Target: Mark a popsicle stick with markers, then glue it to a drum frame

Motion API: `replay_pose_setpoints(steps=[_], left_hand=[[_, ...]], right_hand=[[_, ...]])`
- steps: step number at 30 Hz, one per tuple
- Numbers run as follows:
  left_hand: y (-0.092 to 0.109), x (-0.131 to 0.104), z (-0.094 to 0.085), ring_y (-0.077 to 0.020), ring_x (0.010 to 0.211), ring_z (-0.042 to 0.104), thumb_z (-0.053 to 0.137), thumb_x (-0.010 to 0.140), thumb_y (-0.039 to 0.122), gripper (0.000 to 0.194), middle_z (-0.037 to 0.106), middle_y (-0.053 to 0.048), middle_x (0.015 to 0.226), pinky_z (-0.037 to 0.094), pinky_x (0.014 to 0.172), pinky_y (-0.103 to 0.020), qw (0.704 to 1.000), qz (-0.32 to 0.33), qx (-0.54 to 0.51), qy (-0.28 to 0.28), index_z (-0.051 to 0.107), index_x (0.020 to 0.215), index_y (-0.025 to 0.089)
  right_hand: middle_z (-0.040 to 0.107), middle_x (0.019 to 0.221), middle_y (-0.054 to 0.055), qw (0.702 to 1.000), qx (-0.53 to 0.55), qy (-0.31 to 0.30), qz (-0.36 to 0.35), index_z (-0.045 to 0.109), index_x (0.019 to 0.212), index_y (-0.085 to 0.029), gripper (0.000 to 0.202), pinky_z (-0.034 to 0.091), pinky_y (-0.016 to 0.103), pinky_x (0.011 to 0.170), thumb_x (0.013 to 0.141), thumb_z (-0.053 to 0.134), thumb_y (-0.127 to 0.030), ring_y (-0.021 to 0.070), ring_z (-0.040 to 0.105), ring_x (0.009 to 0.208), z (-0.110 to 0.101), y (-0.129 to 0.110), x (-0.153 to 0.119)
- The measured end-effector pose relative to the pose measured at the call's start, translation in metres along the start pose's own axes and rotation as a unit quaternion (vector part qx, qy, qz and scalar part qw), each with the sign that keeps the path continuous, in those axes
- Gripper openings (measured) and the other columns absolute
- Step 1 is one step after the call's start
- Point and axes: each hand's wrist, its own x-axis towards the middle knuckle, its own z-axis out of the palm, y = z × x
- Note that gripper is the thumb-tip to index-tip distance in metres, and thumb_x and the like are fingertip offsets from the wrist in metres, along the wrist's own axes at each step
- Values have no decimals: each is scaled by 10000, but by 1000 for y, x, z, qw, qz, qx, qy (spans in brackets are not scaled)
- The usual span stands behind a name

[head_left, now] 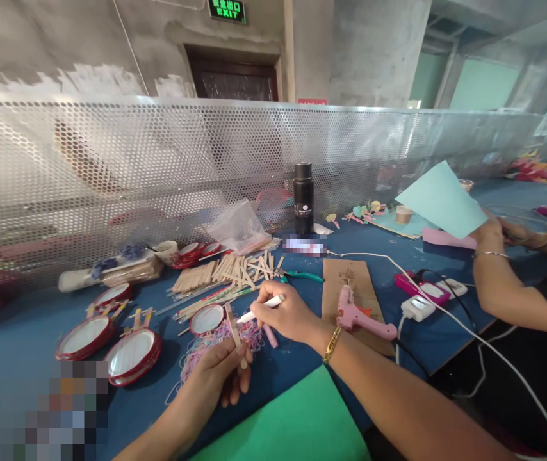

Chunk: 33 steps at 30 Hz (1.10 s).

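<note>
In my left hand (223,374) a wooden craft stick (232,325) is pinched upright between thumb and fingers. My right hand (289,312) grips a white marker pen (260,308), its tip pointing left, close to the stick; whether the two touch I cannot tell. Below and behind both hands lies a heap of pink and purple strings (196,355). A small round red-rimmed disc (207,319) rests just left of the stick. Beside my right hand is a pink cylinder (270,335), possibly a pen cap. Green sheet (287,422) lies under my forearms.
Loose craft sticks (225,271) lie behind. At left sit red-rimmed discs (132,355) with sticks attached. A pink glue gun (364,320) rests on cardboard (334,275), near a black bottle (303,198) and a white cable (446,307). At right, another person's hands hold blue paper (446,198).
</note>
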Motion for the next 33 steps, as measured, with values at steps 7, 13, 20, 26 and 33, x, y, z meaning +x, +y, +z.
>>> replay_pose_setpoints(steps=[7,13,20,26,33], left_hand=[[-1,0,0,-75,334,455,655,744,686,509,613,27,470,282,328,-168,1000,2,3,3,585,772,183],[-1,0,0,-74,327,446,650,761,663,480,616,28,465,270,327,-166,1000,2,1,-1,568,771,190],[4,0,2,-68,321,440,664,737,687,509,610,30,458,272,326,-161,1000,1,1,0,569,765,188],[13,-8,7,-61,339,454,658,792,620,445,612,31,468,271,349,-149,1000,-2,-3,20,576,767,184],[11,-6,6,-65,332,446,672,776,623,445,614,30,463,271,342,-152,1000,-4,-11,16,574,764,188]], right_hand=[[620,588,-52,1000,1,-20,14,488,731,-210,171,343,195,383,831,615,-265,81,504,348,1,2,0],[628,590,-45,1000,-3,-11,8,495,724,-206,163,338,189,378,821,618,-254,76,498,351,1,1,0],[615,590,-56,1000,2,-20,23,497,743,-215,150,346,198,349,830,609,-264,87,494,322,1,3,-1],[618,607,-47,1000,-28,1,10,517,727,-209,164,349,194,409,820,640,-265,85,507,410,0,4,1],[601,591,-47,999,-37,13,6,523,709,-205,178,347,196,448,819,648,-267,89,507,447,0,3,1]])
